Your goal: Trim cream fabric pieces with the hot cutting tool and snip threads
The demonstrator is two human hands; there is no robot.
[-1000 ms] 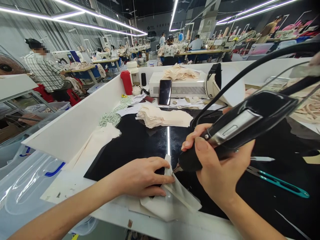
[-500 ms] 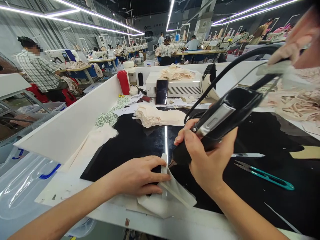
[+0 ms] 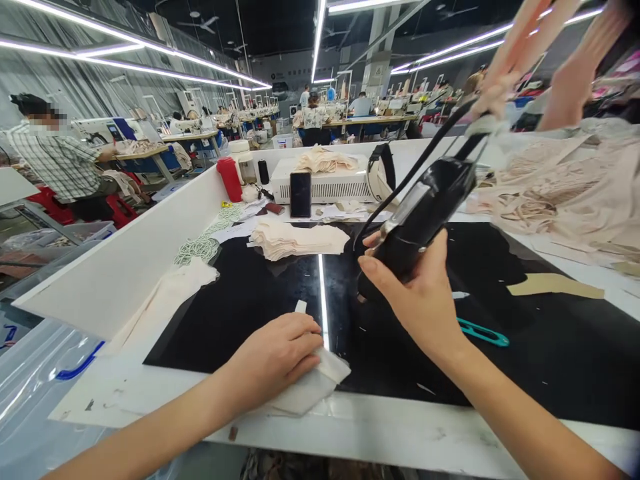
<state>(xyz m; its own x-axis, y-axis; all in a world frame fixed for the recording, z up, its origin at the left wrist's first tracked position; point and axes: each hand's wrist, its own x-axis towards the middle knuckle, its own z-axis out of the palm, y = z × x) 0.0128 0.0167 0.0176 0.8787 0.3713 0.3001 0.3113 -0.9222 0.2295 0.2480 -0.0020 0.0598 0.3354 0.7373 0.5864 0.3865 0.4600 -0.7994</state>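
My left hand [image 3: 273, 353] lies flat on a folded cream fabric piece [image 3: 313, 387] at the near edge of the black work mat [image 3: 240, 313], fingers curled over it. My right hand [image 3: 420, 300] grips a black corded hand tool [image 3: 420, 213], lifted off the mat with its tip pointing down and left, clear of the fabric. The tool's black cable [image 3: 425, 160] arcs up to the right. A stack of cream fabric pieces [image 3: 295, 240] lies further back on the mat.
Teal thread snips [image 3: 483, 332] lie right of my right wrist. A white machine box [image 3: 325, 187], phone [image 3: 301, 194] and red bottle [image 3: 229, 179] stand at the back. Another person's hands [image 3: 575, 73] lift pink fabric at upper right. A white partition [image 3: 125, 267] runs along the left.
My right hand lifted the tool up and away from the fabric. My left hand gathered the cream piece under its palm. The other person's hands raised pink fabric at upper right.
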